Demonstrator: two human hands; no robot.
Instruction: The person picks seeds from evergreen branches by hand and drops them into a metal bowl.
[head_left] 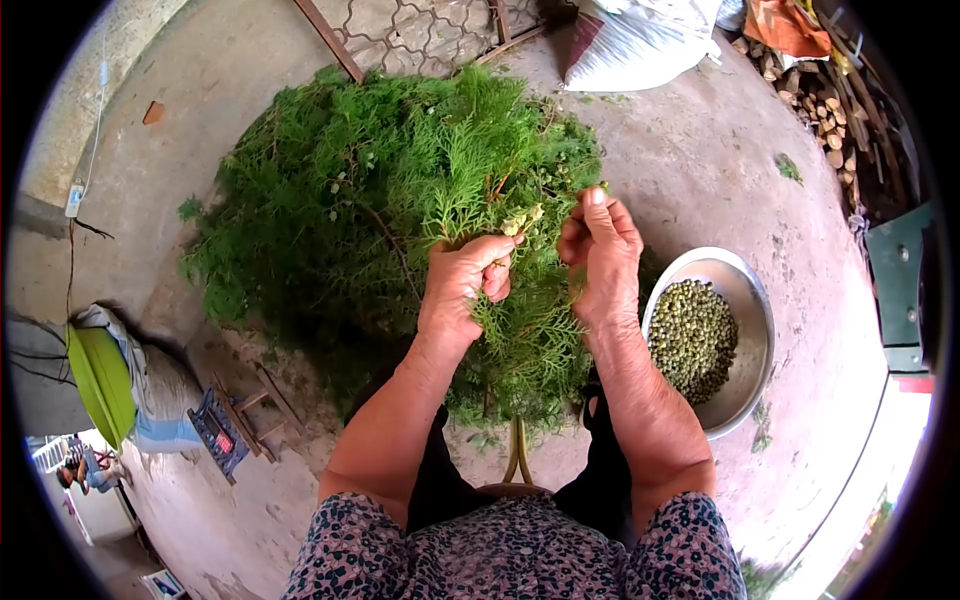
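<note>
A: Biggest thing?
B: Pile of green branches (300,180). Beyond both sets of fingers, runs under them, spreads mostly out past the left ones.

A: Containers?
B: White sack (640,50), well beyond the right fingers; contents hidden. Metal bowl (757,345), outboard and nearer the body than the right fingers, not touching them. Round greenish pieces (690,340) lie in it, heaped to one side, bare metal on the far side from the fingers. Lime-green basin (100,380), well out past the left fingers; can't tell what's in it.

A: Hands?
B: Left hand (462,285): fingers narrow, thumb and curled index closed on a leafy sprig (465,190). Right hand (608,255): fingers curled narrow, thumb up, just beside the left, small gap between.

A: Small stuff?
B: Pale cluster (522,220) on the sprig side, right at the left fingertips, facing the right hand. Green bit (603,187) at the right thumb tip; can't tell if it's pinched or just behind.

A: Step in hand?
B: My read: left steadies the sprig, right does fine fingertip work beside it.

A: Needs?
B: Judgement: firm left hold, light precise right pinch, cluster facing the right fingertips.
</note>
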